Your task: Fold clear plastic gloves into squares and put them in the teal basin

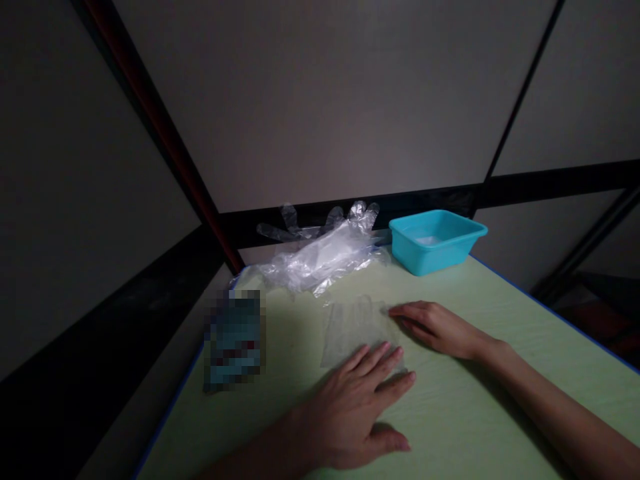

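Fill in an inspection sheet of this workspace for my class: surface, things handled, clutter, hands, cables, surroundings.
Surface: pale green table with blue edging.
Things handled: thin clear plastic piece, lying flat, probably a glove.
Clutter: heap of clear plastic gloves at the back; turquoise basin right of it; pixelated item at left, unidentifiable.
Hands: left hand spread over the piece's near edge; right hand with fingertips at its far right corner, grip unclear.
Cables: nothing seen.
Surroundings: panelled wall behind, dim light.
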A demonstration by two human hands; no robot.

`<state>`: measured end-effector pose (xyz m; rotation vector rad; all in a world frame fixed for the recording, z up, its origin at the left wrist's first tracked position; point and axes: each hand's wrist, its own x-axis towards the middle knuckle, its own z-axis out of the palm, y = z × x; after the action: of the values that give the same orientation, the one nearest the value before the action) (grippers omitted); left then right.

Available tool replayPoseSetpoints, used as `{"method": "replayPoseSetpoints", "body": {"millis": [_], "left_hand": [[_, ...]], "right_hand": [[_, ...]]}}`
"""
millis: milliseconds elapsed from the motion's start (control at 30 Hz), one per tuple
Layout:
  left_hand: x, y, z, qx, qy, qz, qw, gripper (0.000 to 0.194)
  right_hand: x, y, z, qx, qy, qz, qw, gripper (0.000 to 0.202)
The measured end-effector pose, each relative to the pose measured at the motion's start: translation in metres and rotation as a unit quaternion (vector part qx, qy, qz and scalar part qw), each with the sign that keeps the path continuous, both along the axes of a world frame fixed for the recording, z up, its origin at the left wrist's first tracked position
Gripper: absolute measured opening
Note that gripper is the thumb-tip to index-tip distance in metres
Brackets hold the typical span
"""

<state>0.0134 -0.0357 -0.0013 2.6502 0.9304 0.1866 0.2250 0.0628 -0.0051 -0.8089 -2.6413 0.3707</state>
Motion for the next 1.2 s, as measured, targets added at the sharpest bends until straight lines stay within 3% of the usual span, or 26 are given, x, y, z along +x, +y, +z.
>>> {"method": "replayPoseSetpoints", "body": {"millis": [200, 400, 533, 767, 933, 1100, 1200], "left_hand": [[-0.001, 0.000, -0.001, 0.018, 0.011, 0.010, 1.000, 0.070], [-0.022, 0.026, -0.008, 0.101, -0.044, 0.153, 0.982, 0.054], [-0.040, 0.047, -0.015, 0.130, -0.045, 0.203, 0.969, 0.050], [-0.043, 0.048, -0.028, 0.122, 0.032, 0.183, 0.975, 0.059], [-0.042, 0.048, -0.028, 0.120, 0.054, 0.180, 0.975, 0.060], [-0.043, 0.046, -0.022, 0.141, -0.015, 0.191, 0.971, 0.055], [-0.043, 0.042, -0.019, 0.180, -0.091, 0.162, 0.966, 0.041]], "right_hand": [[-0.001, -0.001, 0.000, 0.008, -0.009, -0.001, 1.000, 0.033], [0.001, 0.002, -0.005, 0.043, 0.013, -0.052, 0.998, 0.034], [-0.011, -0.004, -0.006, 0.053, 0.010, -0.031, 0.998, 0.040], [-0.029, -0.019, -0.016, 0.048, -0.092, 0.021, 0.994, 0.069], [-0.025, -0.018, -0.024, 0.040, -0.089, 0.019, 0.995, 0.071], [-0.016, -0.015, -0.007, 0.041, -0.072, 0.071, 0.994, 0.067], [-0.009, -0.018, 0.009, 0.061, -0.069, 0.090, 0.992, 0.040]]}}
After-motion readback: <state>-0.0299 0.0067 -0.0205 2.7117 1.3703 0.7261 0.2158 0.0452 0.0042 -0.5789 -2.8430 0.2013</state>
